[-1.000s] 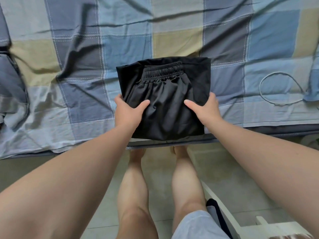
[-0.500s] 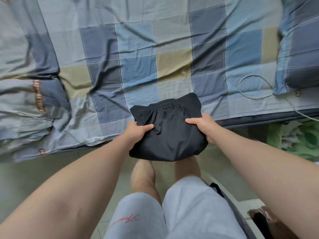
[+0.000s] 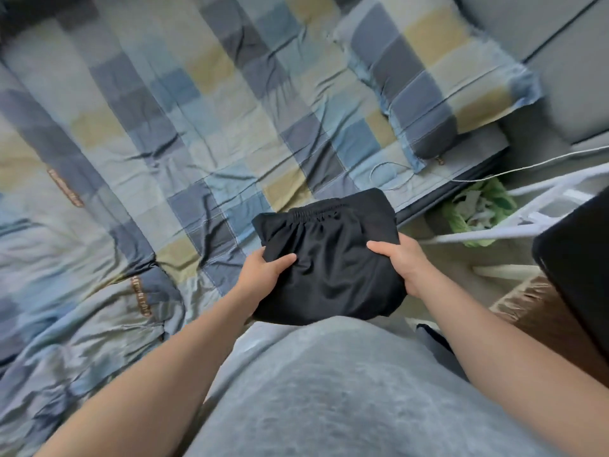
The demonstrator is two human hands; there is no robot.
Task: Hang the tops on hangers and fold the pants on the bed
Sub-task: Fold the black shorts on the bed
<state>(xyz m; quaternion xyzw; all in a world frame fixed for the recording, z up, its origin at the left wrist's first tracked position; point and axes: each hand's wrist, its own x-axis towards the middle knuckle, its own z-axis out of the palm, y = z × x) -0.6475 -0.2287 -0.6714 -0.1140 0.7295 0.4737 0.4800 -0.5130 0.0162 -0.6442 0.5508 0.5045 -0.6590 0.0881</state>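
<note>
Both hands grip the folded black pants [image 3: 329, 258] by the sides: left hand [image 3: 263, 272] and right hand [image 3: 400, 263] each with thumb on top, fingers apparently curled beneath. The bundle hangs over the checkered bed's [image 3: 197, 127] near edge.

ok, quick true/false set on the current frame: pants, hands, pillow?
1. The left hand and the right hand both grip the pants. True.
2. The pants lie flat in the middle of the bed. False: they are held at its near edge, partly past it.
3. The waistband is on the pants' far side from the person. True.
4. The pillow is at the left of the view. False: it lies at the upper right.
</note>
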